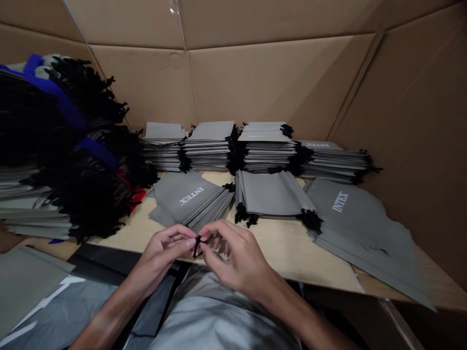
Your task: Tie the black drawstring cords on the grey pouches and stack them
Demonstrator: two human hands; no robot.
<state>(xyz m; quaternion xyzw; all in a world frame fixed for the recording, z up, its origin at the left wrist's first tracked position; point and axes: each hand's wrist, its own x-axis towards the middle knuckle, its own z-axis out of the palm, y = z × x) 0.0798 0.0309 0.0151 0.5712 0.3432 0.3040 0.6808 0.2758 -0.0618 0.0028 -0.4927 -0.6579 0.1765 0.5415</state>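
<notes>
Hands are meeting at the near edge of the wooden table (284, 248), and we are pinching a black drawstring cord (197, 246) between them. Our left hand (166, 250) is closing thumb and forefinger on the cord's left side, with the other fingers curling loosely under. Our right hand (237, 257) is nipping it from the other side in the same way, its remaining fingers half bent and holding nothing else. The cord is sitting right between the two sets of fingertips, only a short dark bit showing; whether it is running into a pouch under the palms we cannot tell.

Just beyond the fingertips a fanned pile of grey INTEX pouches (189, 197) is lying, and past the right hand's knuckles a squarer stack of pouches (272, 194) is showing black cord tufts at its corners. Well beyond both hands a row of tall stacks (209, 146) is lining the cardboard wall (255, 78), and off to the left of the left hand a heap of black cords (83, 194) with a blue strap (62, 99) is towering.

We are judging that fine work like this is going best with the grip close to the cord's tip, both pinches near each other, tension light and even so the strand is not slipping or fraying, and wrists resting low for steadiness.
</notes>
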